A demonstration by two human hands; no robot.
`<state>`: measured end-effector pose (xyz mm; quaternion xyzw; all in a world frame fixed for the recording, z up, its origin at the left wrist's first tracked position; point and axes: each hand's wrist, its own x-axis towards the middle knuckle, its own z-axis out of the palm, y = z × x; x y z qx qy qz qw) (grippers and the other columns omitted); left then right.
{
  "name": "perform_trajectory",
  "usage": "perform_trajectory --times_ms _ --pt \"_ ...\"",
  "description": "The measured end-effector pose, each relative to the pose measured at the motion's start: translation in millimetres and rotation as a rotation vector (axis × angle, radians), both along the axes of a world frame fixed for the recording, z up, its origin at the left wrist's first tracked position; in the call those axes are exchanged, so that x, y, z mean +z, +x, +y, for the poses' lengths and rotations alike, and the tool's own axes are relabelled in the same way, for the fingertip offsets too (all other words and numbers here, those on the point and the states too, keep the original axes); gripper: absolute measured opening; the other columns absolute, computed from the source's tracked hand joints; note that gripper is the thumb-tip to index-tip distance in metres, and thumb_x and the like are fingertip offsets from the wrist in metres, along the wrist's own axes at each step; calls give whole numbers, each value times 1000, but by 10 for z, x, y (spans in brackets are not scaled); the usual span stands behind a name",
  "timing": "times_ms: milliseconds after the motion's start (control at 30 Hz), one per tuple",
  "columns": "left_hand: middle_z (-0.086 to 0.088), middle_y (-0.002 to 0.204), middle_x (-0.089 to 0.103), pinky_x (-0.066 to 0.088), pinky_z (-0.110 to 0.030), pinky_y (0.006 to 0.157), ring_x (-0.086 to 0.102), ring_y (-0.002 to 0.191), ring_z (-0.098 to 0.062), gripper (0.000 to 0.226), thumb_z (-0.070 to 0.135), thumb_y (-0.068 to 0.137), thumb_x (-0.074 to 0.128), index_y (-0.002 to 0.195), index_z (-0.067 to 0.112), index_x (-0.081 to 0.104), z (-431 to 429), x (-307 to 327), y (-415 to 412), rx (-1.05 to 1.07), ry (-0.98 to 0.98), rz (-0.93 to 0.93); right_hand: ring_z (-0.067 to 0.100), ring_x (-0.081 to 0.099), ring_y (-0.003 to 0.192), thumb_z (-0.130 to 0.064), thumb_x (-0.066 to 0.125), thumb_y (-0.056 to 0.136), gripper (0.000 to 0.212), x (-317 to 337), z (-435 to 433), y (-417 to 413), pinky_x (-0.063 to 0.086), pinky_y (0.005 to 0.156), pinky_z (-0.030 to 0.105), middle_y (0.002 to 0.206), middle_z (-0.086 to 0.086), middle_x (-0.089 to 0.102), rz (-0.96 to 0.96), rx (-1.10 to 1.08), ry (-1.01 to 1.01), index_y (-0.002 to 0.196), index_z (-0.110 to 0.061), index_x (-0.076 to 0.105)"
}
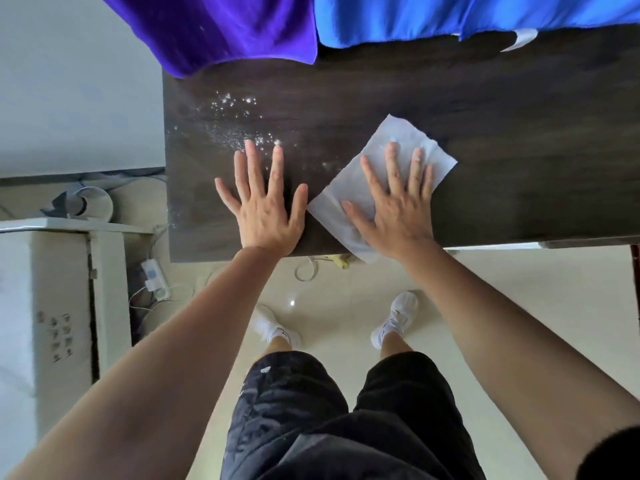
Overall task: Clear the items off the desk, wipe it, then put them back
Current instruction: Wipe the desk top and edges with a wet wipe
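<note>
The dark wooden desk (502,133) fills the upper middle of the head view. My right hand (398,202) lies flat with spread fingers on a white paper wipe (412,133), pressing it onto the desk near the front edge; one corner of the wipe hangs over that edge. My left hand (265,206) rests flat on the bare desk just left of the wipe, fingers straight and spread. White powdery specks (232,119) are scattered on the desk beyond my left fingertips.
A purple cloth (214,29) and a blue cloth (450,15) hang over the desk's far edge. On the floor at left are a white cabinet (62,306), a power strip (154,277) with cables and a white bin (93,202).
</note>
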<state>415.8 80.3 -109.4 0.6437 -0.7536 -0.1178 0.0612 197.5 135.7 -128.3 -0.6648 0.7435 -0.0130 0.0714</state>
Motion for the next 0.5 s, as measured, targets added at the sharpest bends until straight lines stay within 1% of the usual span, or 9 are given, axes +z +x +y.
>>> perform_trajectory --times_ms 100,167,233,333,433,500 --pt "-10 167 -5 -3 -66 117 -6 153 -29 73 67 97 10 159 29 8 -39 -5 505 129 32 -70 50 -2 151 -79 21 94 82 28 -231 560 6 119 65 169 12 2 -34 60 1 161 -32 15" --pt "-10 167 -5 -2 -66 117 -7 153 -29 75 67 96 9 159 26 8 -26 -32 683 170 56 -109 50 -5 151 -79 22 93 82 31 -393 873 4 120 64 169 11 1 -48 113 15 161 -33 14" --pt "-10 167 -1 -1 -66 117 -4 154 -28 74 66 97 12 159 26 10 -15 -71 724 152 53 -108 48 -5 152 -79 22 92 82 22 -527 965 2 121 62 169 9 2 -57 175 22 160 -36 14" --pt "-9 167 5 1 -64 118 1 153 -28 72 66 98 12 158 28 13 -45 -130 720 144 58 -97 43 -6 153 -81 18 92 80 -22 -629 714 2 123 59 170 6 0 -45 195 33 160 -39 10" --pt "-8 167 6 0 -64 118 2 153 -29 71 66 98 12 158 27 16 -4 -130 725 139 60 -115 42 -9 153 -81 13 93 79 -63 -647 212 2 123 60 169 4 -7 -7 35 83 159 -41 -1" --pt "-8 167 5 0 -64 118 2 153 -29 71 66 98 13 158 27 17 -27 -124 726 136 59 -115 45 -9 152 -82 11 92 78 -70 -597 -110 3 122 63 169 4 -7 13 -87 101 158 -41 -2"
